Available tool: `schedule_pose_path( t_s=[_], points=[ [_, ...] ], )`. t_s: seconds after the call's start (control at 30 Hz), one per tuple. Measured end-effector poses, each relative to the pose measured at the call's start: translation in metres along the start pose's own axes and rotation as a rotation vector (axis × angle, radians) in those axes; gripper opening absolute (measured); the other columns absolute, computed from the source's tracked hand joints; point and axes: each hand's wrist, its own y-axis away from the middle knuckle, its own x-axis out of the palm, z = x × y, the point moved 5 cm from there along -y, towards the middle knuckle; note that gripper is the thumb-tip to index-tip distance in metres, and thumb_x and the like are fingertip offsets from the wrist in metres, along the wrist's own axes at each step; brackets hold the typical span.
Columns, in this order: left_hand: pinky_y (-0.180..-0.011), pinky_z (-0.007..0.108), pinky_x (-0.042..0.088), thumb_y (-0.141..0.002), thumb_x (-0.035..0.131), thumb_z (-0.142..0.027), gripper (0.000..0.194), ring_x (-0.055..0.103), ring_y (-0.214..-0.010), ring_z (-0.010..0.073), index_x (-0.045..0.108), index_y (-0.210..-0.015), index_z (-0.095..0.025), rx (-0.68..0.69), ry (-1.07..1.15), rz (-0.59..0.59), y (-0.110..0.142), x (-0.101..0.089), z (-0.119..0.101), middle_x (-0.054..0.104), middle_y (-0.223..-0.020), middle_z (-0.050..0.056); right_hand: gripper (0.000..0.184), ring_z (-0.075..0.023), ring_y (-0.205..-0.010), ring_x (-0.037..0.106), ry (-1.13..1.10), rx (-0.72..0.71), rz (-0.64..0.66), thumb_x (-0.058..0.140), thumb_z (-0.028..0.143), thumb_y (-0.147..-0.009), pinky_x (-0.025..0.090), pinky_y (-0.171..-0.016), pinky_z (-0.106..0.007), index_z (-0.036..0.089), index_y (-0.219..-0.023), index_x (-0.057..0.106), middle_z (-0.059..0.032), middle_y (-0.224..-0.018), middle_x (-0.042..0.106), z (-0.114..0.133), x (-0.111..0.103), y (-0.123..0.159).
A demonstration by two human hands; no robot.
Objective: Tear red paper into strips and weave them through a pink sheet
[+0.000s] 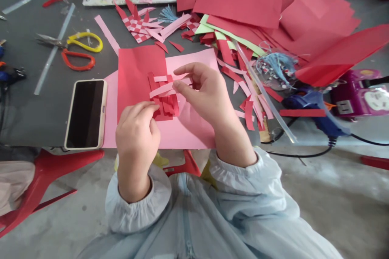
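My right hand (203,89) pinches a pale pink paper strip (162,89) between thumb and fingers. The strip lies across a small weave of red paper strips (167,105). Beneath the weave is a sheet of red paper (135,68), resting on larger pink paper (194,133). My left hand (136,123) is at the lower left of the weave, its fingers curled and pressing at the red sheet's lower part. What is under the left fingertips, if anything beyond the paper, is hidden.
A phone (86,114) and scissors (75,48) lie to the left. Woven paper pieces (141,26) and red sheets (237,6) sit at the back. On the right are paper scraps (249,115), a clear glue stick (267,95) and a blue glue gun (316,109) with a cable.
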Motion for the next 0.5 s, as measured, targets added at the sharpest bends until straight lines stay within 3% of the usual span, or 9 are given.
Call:
schedule_pose_path(
  t_s=[0.27,0.5],
  points=[
    [-0.096,0.042,0.057,-0.086,0.044,-0.003,0.042,0.070,-0.103,0.0259,0.077,-0.106,-0.019,0.030,0.005,-0.009,-0.001,0.000,-0.001,0.079,-0.111,0.006,0.019,-0.0151,-0.083,0.063,-0.029,0.004,-0.006,0.060,0.023,-0.091,0.050,-0.073,-0.031,0.022,-0.109,0.064,-0.0014,-0.091,0.066,-0.001,0.000,-0.002],
    [-0.100,0.047,0.055,-0.090,0.046,-0.005,0.044,0.065,-0.110,0.0291,0.073,-0.122,-0.019,0.116,-0.030,0.182,0.000,0.013,-0.004,0.069,-0.137,0.008,0.017,-0.0137,-0.078,0.059,0.038,0.022,-0.015,0.061,0.021,-0.088,0.045,-0.070,-0.030,0.021,-0.105,0.065,-0.0001,-0.087,0.065,0.004,0.000,-0.001]
  ],
)
